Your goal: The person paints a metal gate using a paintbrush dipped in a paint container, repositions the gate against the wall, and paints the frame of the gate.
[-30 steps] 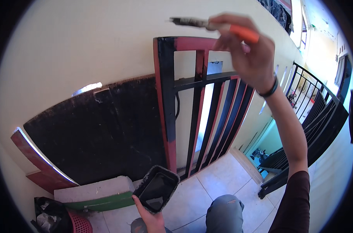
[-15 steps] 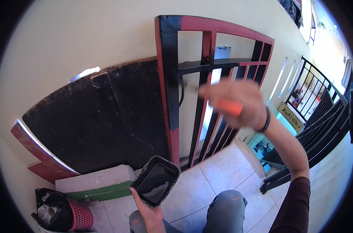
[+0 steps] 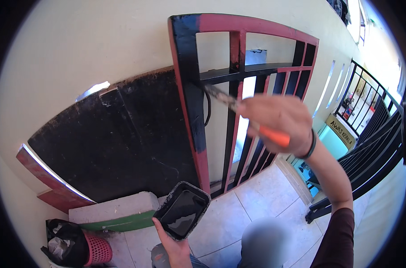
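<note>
My right hand (image 3: 279, 120) is closed round a paintbrush (image 3: 221, 97) with an orange handle end and a paint-smeared shaft. Its tip meets the left upright of a wooden window frame (image 3: 256, 23), close to where the crossbar joins. Black paint covers much of that upright and the crossbar; the top rail, outer edges and lower end show dark red. Low in front, my left hand (image 3: 172, 245) grips a black rectangular tray (image 3: 198, 190) by its near side. Glossy black paint (image 3: 183, 212) lies in it.
A dark curved board (image 3: 109, 147) leans on the cream wall (image 3: 100, 40) left of the frame. Below it sits a white and green block (image 3: 118, 210). A pink basket (image 3: 98, 249) with a black bag stands lower left. Black railings (image 3: 372, 152) run along the right, over tiled floor (image 3: 265, 192).
The brush, blurred before, now shows clearly against the upright near the crossbar. My right hand has shifted slightly right. The view has moved a little; the tray stays in my left hand.
</note>
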The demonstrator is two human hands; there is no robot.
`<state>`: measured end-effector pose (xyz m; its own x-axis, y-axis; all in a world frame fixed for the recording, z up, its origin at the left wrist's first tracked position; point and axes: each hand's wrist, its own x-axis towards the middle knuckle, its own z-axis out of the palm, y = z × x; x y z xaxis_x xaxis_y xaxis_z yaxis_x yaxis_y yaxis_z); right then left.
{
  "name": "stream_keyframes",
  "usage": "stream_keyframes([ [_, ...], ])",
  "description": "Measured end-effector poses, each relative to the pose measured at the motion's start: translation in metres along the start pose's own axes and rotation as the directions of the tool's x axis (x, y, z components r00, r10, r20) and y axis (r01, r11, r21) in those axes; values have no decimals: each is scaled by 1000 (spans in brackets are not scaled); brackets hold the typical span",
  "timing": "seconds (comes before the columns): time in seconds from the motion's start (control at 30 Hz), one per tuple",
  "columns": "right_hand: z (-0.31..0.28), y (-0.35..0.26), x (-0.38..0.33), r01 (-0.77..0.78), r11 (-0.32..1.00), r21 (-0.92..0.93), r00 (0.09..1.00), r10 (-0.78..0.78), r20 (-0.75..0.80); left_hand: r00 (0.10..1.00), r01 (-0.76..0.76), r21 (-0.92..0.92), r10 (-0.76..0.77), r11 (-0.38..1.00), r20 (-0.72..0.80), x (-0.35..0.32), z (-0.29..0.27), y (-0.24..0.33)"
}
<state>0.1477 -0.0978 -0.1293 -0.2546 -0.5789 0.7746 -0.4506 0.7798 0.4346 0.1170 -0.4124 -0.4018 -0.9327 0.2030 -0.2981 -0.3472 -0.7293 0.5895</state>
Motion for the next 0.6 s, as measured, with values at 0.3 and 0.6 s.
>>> stream_keyframes([
  [0.3, -11, 46, 38, 69, 996, -64, 972, -82, -221, 1000, 30, 11, -30, 1000, -2, 4, 2, -12],
  [0.6, 43, -51, -71, 100, 995, 0, 991, -99, 91, 998, 29, 47, -26, 998, -58, 2, 2, -9],
])
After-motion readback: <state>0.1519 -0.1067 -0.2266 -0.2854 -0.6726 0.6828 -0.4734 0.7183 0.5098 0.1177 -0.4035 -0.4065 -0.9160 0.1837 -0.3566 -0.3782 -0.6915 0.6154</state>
